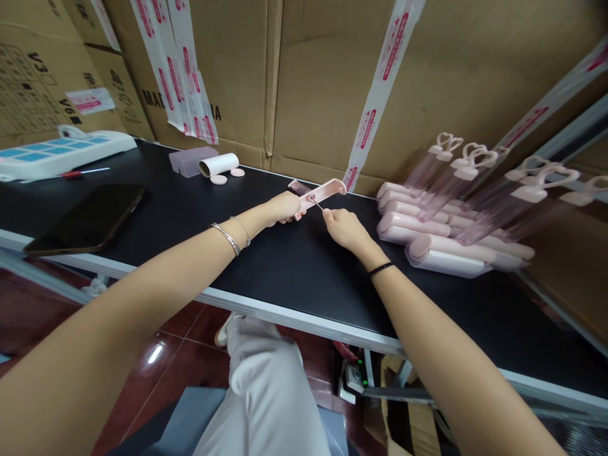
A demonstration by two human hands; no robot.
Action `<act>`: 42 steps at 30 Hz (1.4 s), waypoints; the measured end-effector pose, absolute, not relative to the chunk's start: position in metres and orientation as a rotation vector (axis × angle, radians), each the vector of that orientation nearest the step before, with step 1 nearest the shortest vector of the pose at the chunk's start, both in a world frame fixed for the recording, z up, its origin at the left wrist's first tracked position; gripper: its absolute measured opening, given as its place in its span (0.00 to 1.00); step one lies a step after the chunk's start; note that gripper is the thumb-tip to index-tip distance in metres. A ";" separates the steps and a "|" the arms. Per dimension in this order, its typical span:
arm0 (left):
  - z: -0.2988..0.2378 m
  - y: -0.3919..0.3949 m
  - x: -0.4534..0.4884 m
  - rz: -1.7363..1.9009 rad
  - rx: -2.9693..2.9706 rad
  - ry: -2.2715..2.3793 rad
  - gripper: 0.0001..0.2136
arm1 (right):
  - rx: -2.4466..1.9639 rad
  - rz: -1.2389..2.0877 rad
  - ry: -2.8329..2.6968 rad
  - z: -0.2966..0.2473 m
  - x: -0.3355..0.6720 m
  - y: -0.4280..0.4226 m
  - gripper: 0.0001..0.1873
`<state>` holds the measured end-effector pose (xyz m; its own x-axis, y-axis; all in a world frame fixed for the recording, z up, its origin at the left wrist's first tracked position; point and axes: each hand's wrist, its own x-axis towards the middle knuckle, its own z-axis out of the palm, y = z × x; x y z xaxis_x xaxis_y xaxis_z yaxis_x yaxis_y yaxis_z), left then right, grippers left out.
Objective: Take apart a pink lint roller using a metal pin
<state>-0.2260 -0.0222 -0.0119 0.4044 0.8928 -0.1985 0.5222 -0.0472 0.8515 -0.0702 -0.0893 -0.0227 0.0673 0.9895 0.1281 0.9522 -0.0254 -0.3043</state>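
Above the middle of the table, my left hand is closed around a long pink plastic bracket with a curved far end. A darker translucent strip crosses behind it, near my fingers. My right hand is closed on a thin metal tool, whose kind I cannot make out. Its tip meets a small round spot on the bracket. To the left lie a white tube, two pale pink discs and a translucent lilac case.
Several pink and white cylinder pieces stand at the right, with heart-topped clear parts. A black phone, a red-handled screwdriver and a white-blue power strip lie left. Cardboard walls the black table's back.
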 end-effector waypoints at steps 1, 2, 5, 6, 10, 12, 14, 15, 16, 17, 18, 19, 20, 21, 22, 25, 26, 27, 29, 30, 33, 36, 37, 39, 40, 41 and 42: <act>-0.014 -0.020 -0.227 0.479 1.706 1.220 0.06 | -2.037 0.176 -1.951 -0.023 -0.069 -0.090 0.26; -0.015 -0.017 -0.228 0.470 1.709 1.194 0.05 | -2.033 0.179 -1.956 -0.023 -0.069 -0.090 0.26; -0.017 -0.013 -0.230 0.447 1.728 1.147 0.04 | -2.035 0.156 -1.966 -0.023 -0.069 -0.091 0.25; -0.017 -0.012 -0.230 0.441 1.726 1.148 0.04 | -2.039 0.139 -1.968 -0.023 -0.069 -0.091 0.25; -0.014 -0.014 -0.229 0.417 1.697 1.176 0.04 | -2.049 0.094 -1.967 -0.024 -0.072 -0.091 0.25; -0.012 -0.017 -0.229 0.419 1.704 1.169 0.04 | -2.059 0.095 -1.965 -0.024 -0.072 -0.091 0.26; -0.010 -0.020 -0.228 0.427 1.714 1.174 0.04 | -2.061 0.100 -1.966 -0.023 -0.073 -0.092 0.26; -0.009 -0.021 -0.228 0.431 1.718 1.181 0.05 | -2.061 0.101 -1.966 -0.023 -0.073 -0.092 0.26; -0.008 -0.023 -0.228 0.434 1.722 1.189 0.06 | -2.060 0.100 -1.967 -0.023 -0.073 -0.092 0.26; -0.008 -0.024 -0.227 0.441 1.726 1.197 0.07 | -2.059 0.099 -1.967 -0.023 -0.073 -0.091 0.26; -0.008 -0.025 -0.226 0.454 1.730 1.202 0.07 | -2.057 0.099 -1.968 -0.023 -0.073 -0.091 0.26; -0.008 -0.026 -0.226 0.470 1.732 1.211 0.08 | -2.056 0.101 -1.966 -0.023 -0.073 -0.091 0.26; -0.008 -0.027 -0.225 0.486 1.733 1.224 0.08 | -2.054 0.108 -1.963 -0.022 -0.072 -0.090 0.26; -0.009 -0.027 -0.225 0.504 1.731 1.240 0.09 | -2.052 0.118 -1.957 -0.022 -0.072 -0.090 0.26; -0.010 -0.027 -0.224 0.523 1.723 1.256 0.09 | -2.052 0.128 -1.950 -0.022 -0.072 -0.089 0.25; -0.013 -0.025 -0.224 0.562 1.673 1.296 0.10 | -2.054 0.143 -1.932 -0.023 -0.071 -0.089 0.25; -0.014 -0.024 -0.224 0.565 1.665 1.297 0.11 | -2.055 0.141 -1.927 -0.023 -0.070 -0.089 0.25; -0.015 -0.023 -0.224 0.565 1.664 1.294 0.11 | -2.054 0.139 -1.923 -0.023 -0.070 -0.089 0.25; -0.017 -0.021 -0.223 0.558 1.682 1.281 0.12 | -2.052 0.137 -1.920 -0.023 -0.071 -0.089 0.25; -0.018 -0.020 -0.223 0.559 1.692 1.278 0.12 | -2.053 0.137 -1.920 -0.023 -0.071 -0.088 0.26; -0.016 -0.022 -0.222 0.552 1.704 1.301 0.13 | -2.057 0.131 -1.924 -0.023 -0.072 -0.088 0.26; -0.010 -0.030 -0.220 0.525 1.717 1.340 0.14 | -2.065 0.130 -1.927 -0.023 -0.072 -0.087 0.26; -0.008 -0.032 -0.220 0.523 1.720 1.352 0.14 | -2.067 0.129 -1.927 -0.023 -0.072 -0.087 0.26; -0.005 -0.036 -0.219 0.530 1.735 1.371 0.12 | -2.068 0.120 -1.927 -0.024 -0.072 -0.087 0.26; -0.005 -0.037 -0.218 0.532 1.755 1.380 0.11 | -2.068 0.115 -1.928 -0.024 -0.072 -0.087 0.26; -0.004 -0.037 -0.218 0.528 1.788 1.388 0.10 | -2.068 0.110 -1.931 -0.024 -0.072 -0.088 0.26; -0.005 -0.036 -0.218 0.518 1.835 1.394 0.08 | -2.067 0.107 -1.938 -0.024 -0.072 -0.089 0.26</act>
